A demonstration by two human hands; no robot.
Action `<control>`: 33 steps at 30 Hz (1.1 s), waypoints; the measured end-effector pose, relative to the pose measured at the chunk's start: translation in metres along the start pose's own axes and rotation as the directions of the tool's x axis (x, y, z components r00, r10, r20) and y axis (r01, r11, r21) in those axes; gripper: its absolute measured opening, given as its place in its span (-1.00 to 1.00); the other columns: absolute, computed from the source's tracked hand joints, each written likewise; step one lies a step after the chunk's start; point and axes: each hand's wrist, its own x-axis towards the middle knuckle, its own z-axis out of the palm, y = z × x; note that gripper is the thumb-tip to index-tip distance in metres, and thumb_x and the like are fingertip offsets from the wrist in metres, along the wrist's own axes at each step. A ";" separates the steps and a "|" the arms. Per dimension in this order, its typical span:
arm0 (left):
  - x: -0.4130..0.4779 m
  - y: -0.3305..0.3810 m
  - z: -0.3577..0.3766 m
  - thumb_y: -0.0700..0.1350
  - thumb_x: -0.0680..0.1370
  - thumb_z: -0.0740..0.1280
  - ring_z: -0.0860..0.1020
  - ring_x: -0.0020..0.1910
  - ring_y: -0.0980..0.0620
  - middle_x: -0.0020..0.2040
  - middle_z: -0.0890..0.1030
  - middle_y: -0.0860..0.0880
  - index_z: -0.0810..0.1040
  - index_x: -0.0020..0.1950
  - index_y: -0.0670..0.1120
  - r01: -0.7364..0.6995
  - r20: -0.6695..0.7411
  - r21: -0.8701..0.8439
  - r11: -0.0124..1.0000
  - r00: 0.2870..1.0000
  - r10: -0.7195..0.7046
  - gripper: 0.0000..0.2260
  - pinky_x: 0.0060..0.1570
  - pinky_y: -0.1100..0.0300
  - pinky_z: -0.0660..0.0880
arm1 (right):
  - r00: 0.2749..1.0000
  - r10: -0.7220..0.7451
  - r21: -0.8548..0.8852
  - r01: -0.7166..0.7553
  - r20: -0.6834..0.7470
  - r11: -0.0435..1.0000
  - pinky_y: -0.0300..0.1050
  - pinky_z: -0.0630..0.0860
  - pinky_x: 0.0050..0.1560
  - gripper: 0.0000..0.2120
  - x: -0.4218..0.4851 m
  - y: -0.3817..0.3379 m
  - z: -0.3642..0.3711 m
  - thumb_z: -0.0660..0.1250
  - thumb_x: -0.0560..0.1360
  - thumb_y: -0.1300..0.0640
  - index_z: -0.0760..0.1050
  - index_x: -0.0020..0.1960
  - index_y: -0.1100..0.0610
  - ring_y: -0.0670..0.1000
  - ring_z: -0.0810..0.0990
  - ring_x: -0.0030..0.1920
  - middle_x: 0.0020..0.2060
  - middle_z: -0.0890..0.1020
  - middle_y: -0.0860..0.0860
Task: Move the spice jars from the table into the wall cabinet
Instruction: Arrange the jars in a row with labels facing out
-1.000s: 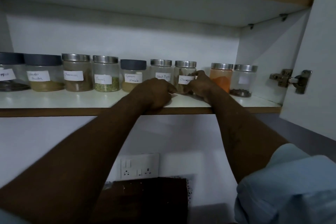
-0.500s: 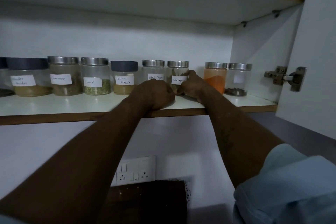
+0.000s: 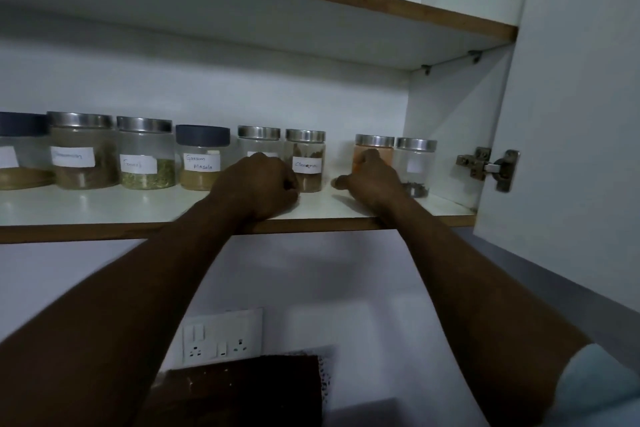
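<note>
Eight jars [image 3: 145,156] stand on the shelf [image 3: 104,204], four left of the fisted left hand [image 3: 256,184]; right hand [image 3: 372,177] touches the orange jar [image 3: 362,153], grip unclear.

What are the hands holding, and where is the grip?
Right hand touches the front of the orange jar; a real grip cannot be told. Left hand is a fist on the shelf, seemingly holding nothing.
</note>
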 end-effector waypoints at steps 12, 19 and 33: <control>0.026 0.073 0.031 0.13 0.52 0.31 0.62 -0.13 0.05 -0.13 0.70 0.07 0.72 -0.05 0.11 -0.058 -0.029 -0.007 0.998 0.998 0.058 -0.79 -0.10 0.10 0.58 | 0.930 -0.298 -0.420 0.187 -0.214 0.888 0.16 0.47 0.34 -0.04 0.007 0.018 -0.031 0.50 0.46 0.02 -0.03 0.66 0.05 0.16 0.27 0.53 0.63 0.11 0.06; 0.030 0.067 0.033 0.11 0.53 0.34 0.61 -0.14 0.09 -0.15 0.71 0.08 0.74 -0.07 0.08 -0.069 -0.031 -0.077 0.995 0.997 0.067 -0.79 -0.08 0.12 0.57 | 0.920 -0.290 -0.446 0.150 -0.264 0.882 0.10 0.51 0.23 -0.19 0.024 0.026 -0.022 0.53 0.43 -0.07 0.25 0.55 0.08 0.17 0.39 0.42 0.50 0.33 0.06; 0.028 0.068 0.031 0.05 0.54 0.34 0.61 0.06 -0.05 -0.09 0.69 -0.05 0.71 -0.08 -0.01 -0.053 -0.061 -0.080 0.995 0.997 0.048 -0.81 0.16 0.02 0.52 | 0.874 -0.326 -0.247 0.247 -0.360 0.937 -0.10 0.35 -0.16 -0.37 0.042 0.004 0.003 0.52 0.35 -0.22 0.36 0.19 0.13 0.13 0.54 0.00 0.10 0.51 0.11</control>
